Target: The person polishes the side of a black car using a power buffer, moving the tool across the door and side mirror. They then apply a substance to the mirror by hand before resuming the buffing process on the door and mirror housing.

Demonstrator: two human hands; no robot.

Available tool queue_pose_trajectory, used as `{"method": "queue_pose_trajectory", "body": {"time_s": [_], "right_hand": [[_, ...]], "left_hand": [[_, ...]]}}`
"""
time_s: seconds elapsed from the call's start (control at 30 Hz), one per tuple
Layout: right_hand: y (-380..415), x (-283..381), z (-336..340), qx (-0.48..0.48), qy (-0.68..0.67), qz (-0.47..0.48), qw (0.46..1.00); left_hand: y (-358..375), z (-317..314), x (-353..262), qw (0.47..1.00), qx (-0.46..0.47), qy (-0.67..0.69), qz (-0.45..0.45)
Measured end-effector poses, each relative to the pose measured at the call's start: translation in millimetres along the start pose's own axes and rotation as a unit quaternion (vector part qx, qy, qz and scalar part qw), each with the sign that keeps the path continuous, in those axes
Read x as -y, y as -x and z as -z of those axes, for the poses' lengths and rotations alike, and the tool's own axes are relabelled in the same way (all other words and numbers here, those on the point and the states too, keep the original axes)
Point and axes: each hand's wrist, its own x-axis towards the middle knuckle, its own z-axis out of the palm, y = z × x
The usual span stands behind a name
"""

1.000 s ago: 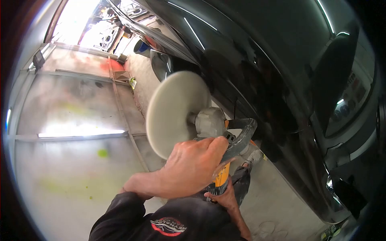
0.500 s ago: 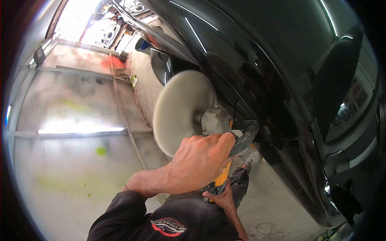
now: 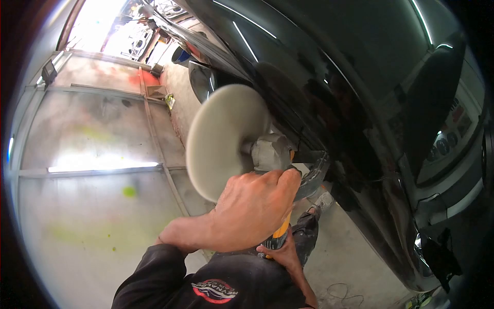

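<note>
My left hand (image 3: 254, 208) is closed round the black loop handle (image 3: 313, 177) of a rotary polisher, its back towards me. Lower down, my right hand (image 3: 285, 253) wraps the rear of the polisher's yellow-and-black body (image 3: 282, 232), thumb showing on the near side. A whitish covering lies over the tool's head (image 3: 271, 152). The wide off-white buffing pad (image 3: 213, 144) is smeared as if spinning. Its right edge overlaps the glossy black car panel (image 3: 309, 92) in this view. My left forearm and hand hide part of the tool.
Reflections streak the car body along the right. A pale wall (image 3: 98, 216) with paint stains and metal framing stands on the left. A blue bucket (image 3: 181, 55) sits on the floor beyond the pad. Below lie my shoe (image 3: 324, 201) and a thin cord (image 3: 346, 293) on concrete.
The polisher's pad and head have shifted slightly left and up in view. Both hands keep their hold on the tool.
</note>
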Motion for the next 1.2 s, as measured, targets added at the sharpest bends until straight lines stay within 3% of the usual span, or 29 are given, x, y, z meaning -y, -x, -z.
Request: {"method": "queue_pose_trajectory", "body": {"time_s": [0.27,0.63,0.83,0.93,1.2], "right_hand": [[7.2,-15.8,8.2,0.004,0.004,0.013,1.000],[1.7,16.8,-1.4,0.038,-0.003,0.026,0.999],[16.4,3.9,21.2,-0.031,0.051,0.061,0.996],[32.8,0.8,35.8,-0.009,0.030,-0.007,0.999],[41.8,26.0,32.8,-0.052,0.096,0.048,0.993]], "left_hand": [[1.2,-11.9,-4.4,1.000,0.000,0.006,0.007],[10.6,19.3,-12.3,1.000,-0.018,-0.012,0.008],[23.9,5.9,1.1,0.998,-0.029,0.060,0.011],[26.1,3.9,2.8,0.993,-0.029,0.112,0.029],[31.8,32.8,1.7,0.994,-0.060,0.096,-0.001]]}}
